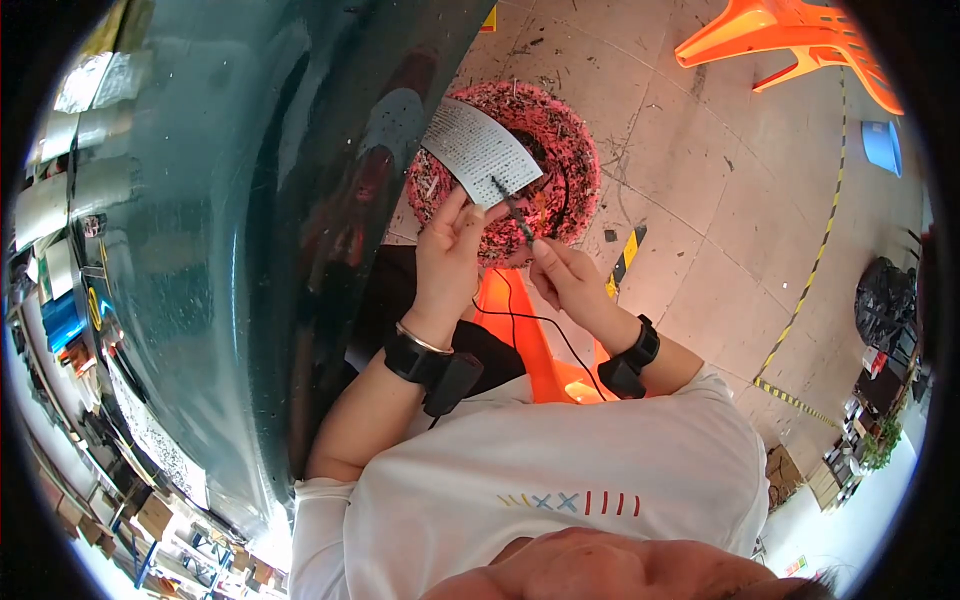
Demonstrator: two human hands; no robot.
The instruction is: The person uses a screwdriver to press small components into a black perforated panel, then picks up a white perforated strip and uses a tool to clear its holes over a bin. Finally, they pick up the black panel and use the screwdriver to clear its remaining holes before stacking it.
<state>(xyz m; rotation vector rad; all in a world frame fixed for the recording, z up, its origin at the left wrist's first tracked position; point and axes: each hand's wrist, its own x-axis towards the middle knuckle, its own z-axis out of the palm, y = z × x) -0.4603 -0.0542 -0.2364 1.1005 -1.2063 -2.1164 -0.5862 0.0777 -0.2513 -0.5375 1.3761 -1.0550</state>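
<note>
A glossy, dark-green counter (220,230) ran down the left side of a littered work area, its edge close beside a worker in a white T-shirt (560,450). To its right, the left hand (447,255) pinched the lower edge of a pale, bendable sheet (475,145), which carried rows of small dark marks; whether these were holes or print could not be told. The sheet hung tilted above a round pink container (590,160) strewn with dark scraps. A slim, dark tool (516,212) met the sheet near its lower right corner, the tip apparently touching the face. The right hand (570,280) pinched the tool's near end between thumb and fingers. Good work here likely called for 2 hands in balance: a light, steady pinch on the sheet, fingertips clear of the tip, and short, even strokes along each row so the thin piece did not buckle. Keeping it over the container probably helped catch debris. Below the hands, a black cable (540,318) crossed an orange plastic seat (525,345); at far right stood a blue tub (881,148).
</note>
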